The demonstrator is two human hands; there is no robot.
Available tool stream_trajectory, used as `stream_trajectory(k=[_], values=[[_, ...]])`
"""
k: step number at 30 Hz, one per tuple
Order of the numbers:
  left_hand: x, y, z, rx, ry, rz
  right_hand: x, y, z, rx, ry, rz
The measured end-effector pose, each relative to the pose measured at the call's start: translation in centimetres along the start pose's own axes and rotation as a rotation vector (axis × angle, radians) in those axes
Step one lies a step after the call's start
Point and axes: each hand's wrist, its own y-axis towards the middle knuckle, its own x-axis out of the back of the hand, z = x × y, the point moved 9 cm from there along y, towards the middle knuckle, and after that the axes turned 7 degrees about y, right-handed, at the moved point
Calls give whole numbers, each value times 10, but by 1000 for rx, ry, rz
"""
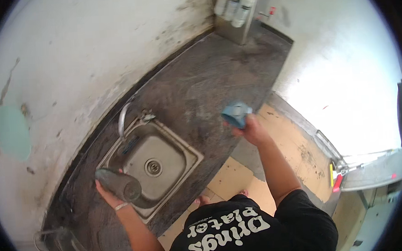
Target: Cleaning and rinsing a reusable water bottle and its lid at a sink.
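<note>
Over the left side of the steel sink (193,156), my left hand (108,195) is wrapped round a clear grey glass jug (121,183). The jug lies tilted, its rounded end toward the basin. A curved metal faucet (123,121) rises at the sink's back edge, and the drain (154,167) shows in the bottom of the basin. Farther right, my right hand (252,130) grips a small blue cup-shaped thing (236,114) above the counter's front edge. Its exact kind is blurred. The two hands are well apart.
The dark stained counter (198,86) runs from lower left to upper right along a marked white wall. A metal dispenser (236,29) with several white cylinders stands at its far end. Cardboard sheets (299,151) cover the floor. Another basin (73,250) sits lower left.
</note>
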Motion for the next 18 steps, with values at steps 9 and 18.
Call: stream_trajectory(k=[9, 18], values=[[-144, -125, 187, 334, -172, 274, 410, -400, -117, -567, -752, -960], [-275, -322, 512, 638, 563, 637, 464, -763, -143, -642, -343, -1632]])
